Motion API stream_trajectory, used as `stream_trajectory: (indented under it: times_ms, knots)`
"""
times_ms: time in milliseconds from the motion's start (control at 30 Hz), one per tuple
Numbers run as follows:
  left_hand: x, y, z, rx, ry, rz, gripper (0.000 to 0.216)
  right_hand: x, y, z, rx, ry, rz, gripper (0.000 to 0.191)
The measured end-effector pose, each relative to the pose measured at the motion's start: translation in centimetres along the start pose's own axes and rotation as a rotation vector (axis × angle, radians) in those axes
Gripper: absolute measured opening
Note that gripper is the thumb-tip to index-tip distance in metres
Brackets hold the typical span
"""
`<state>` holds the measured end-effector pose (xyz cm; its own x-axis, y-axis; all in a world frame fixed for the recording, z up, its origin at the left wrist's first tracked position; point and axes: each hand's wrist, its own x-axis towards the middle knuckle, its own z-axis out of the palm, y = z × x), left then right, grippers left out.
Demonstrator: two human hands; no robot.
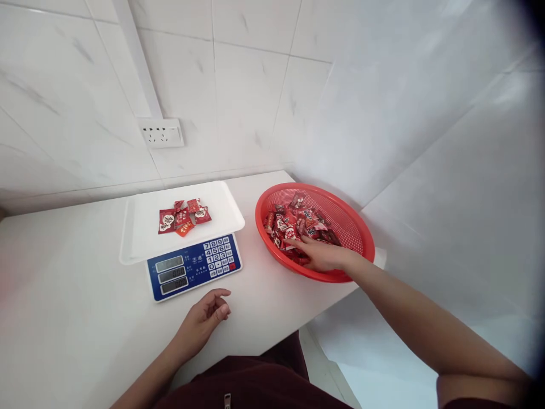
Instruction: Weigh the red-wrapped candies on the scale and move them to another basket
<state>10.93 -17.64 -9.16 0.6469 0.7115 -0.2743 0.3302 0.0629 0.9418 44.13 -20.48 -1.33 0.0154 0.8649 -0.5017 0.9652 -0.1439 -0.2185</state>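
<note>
My right hand (321, 253) reaches into a red plastic basket (361, 233), its fingers stretched out over the small red wrapped packets (292, 232) heaped there. Some of its fingertips are hidden, and no packet is visibly gripped. Resting near the table's front edge, my left hand (208, 315) is empty, with loosely curled fingers and the thumb apart from the index finger. Just beyond it stands a blue digital scale (200, 258) with number keys and three displays. On the scale's white tray (140, 227) lies a small pile of red packets (183, 217), one of them more orange.
The white table (76, 284) meets a tiled wall (251, 102) at the back and another wall (447, 216) on the right. A power socket (162, 133) sits on the back wall, below a vertical cable cover (138, 57). The basket stands close to the right wall.
</note>
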Motion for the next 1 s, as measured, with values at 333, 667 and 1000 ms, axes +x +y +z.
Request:
stream_trajectory:
  times_ms: [333, 667, 1000]
  knots:
    - [0.0, 0.0, 0.6, 0.109, 0.028, -0.007, 0.029, 1.8, 0.2, 1.8, -0.222, 0.192, -0.067, 0.075]
    - [0.0, -0.2, 0.6, 0.134, 0.041, 0.005, 0.026, 1.9, 3.1, -3.7, 0.243, 0.609, 0.037, 0.074]
    - [0.0, -0.1, 0.6, 0.117, 0.040, 0.013, 0.023, 1.1, 2.1, -4.5, 0.098, 0.683, 0.066, 0.059]
